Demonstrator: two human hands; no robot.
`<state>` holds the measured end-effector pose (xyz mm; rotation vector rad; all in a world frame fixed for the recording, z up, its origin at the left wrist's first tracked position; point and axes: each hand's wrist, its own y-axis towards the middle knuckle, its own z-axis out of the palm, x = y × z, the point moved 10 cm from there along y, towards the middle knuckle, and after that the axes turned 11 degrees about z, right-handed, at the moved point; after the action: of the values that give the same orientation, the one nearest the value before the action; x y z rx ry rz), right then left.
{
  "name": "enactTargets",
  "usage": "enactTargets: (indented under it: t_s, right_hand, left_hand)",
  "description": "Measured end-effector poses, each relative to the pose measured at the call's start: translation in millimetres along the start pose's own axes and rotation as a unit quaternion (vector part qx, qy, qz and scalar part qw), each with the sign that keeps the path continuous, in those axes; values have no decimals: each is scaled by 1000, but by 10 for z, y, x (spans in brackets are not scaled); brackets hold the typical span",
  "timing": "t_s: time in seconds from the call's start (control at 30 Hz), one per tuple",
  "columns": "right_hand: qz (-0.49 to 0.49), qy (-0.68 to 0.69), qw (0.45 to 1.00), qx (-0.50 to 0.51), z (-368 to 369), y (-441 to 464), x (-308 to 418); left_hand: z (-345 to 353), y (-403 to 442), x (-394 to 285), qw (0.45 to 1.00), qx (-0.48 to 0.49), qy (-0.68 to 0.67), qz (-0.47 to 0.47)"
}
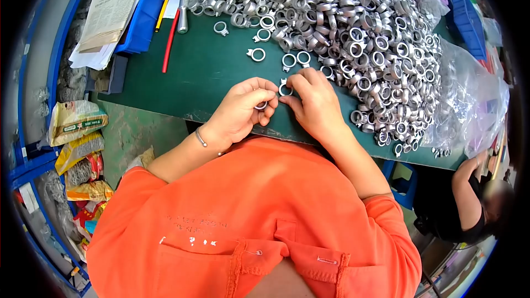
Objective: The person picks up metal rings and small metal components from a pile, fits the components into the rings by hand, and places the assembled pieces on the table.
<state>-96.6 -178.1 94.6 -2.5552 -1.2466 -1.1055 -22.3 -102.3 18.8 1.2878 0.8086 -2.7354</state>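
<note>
My left hand (241, 109) is closed near the table's front edge, with a metal ring (261, 105) held in its fingers. Just to the right, my right hand (314, 101) pinches another metal ring (284, 89) at its fingertips. The two hands are close together but apart. Several loose rings lie beyond them, among them one ring (256, 54) on the green table (193, 77). A large heap of metal rings (331, 16) spreads from the back of the table to the right.
A red pen (171, 41), a yellow pen (162, 15) and a blue bin (146, 16) are at the back left. Clear plastic bags (464, 94) lie at right, where another person (458, 201) sits. Shelves (41, 66) stand at left.
</note>
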Motion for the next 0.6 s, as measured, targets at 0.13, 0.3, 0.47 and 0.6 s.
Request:
enactTargets:
  t_s: [0.13,0.3,0.47,0.6]
  right_hand:
    - [76,135,987,48,29,-13,-198]
    - [229,517,812,145,199,-176,-292]
    - [139,486,857,95,5,-179,-179]
    - [220,515,824,83,-3,-196,-316]
  left_hand:
    - [-46,-34,-46,999,-12,38,21]
    - [110,-60,-45,998,43,48,15]
    - [214,-139,-252,970,49,220,91]
    - [346,-206,-490,912,93,309,253]
